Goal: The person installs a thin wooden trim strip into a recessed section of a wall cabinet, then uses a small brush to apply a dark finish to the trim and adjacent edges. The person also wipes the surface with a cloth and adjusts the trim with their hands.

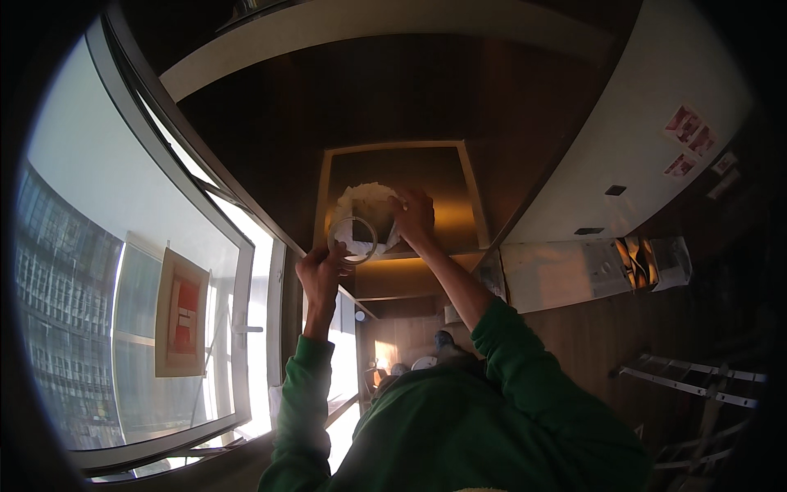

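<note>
My left hand (321,271) pinches a thin, pale ring (375,243) between thumb and fingers. The ring is tilted up in front of a white crumpled liner (361,195), which is spread round in a loose circle with a darker hollow in its middle. On the liner's right edge my right hand (416,217) has its fingers bent and closed on the white material. What holds the liner, if anything, is hidden beneath it. Both liner and hands are at a lit, wood-edged recess (398,145) in a dark brown cabinet.
To the left a tall window sash (246,303) stands swung inward, with a red and beige sign (182,316) on it. A white wall (623,164) with small dark fittings rises at right. On the wooden floor lies or leans a metal ladder (693,377).
</note>
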`<state>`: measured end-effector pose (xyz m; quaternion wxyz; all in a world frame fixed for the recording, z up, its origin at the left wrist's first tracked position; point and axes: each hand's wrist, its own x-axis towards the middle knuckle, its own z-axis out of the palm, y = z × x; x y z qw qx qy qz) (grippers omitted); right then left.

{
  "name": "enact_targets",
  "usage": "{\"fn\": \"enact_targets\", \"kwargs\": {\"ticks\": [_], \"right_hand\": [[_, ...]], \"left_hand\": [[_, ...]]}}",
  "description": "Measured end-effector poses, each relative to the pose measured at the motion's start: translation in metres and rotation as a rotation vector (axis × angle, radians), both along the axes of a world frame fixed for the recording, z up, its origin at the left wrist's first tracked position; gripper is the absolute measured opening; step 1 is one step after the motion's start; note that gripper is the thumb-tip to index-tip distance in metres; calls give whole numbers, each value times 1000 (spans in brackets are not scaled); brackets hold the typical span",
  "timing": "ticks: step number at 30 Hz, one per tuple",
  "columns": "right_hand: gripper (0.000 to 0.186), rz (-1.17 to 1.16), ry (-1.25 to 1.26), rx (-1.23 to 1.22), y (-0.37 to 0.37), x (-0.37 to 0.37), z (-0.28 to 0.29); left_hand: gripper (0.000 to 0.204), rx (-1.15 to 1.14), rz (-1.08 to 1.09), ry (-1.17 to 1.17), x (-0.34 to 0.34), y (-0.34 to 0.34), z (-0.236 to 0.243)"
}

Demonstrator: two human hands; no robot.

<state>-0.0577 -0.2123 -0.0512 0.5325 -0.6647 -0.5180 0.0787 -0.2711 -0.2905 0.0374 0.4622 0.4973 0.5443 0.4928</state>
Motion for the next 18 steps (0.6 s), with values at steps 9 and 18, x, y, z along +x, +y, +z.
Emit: {"fn": "enact_targets", "kwargs": {"ticks": [9,18], "right_hand": [[21,66,-269,-46,-51,50,-6],[13,-82,-376,-47,-54,38,-2]], "left_hand": [[73,54,-101,538,13,86,-30],[110,564,-231,890,44,65,-63]]}}
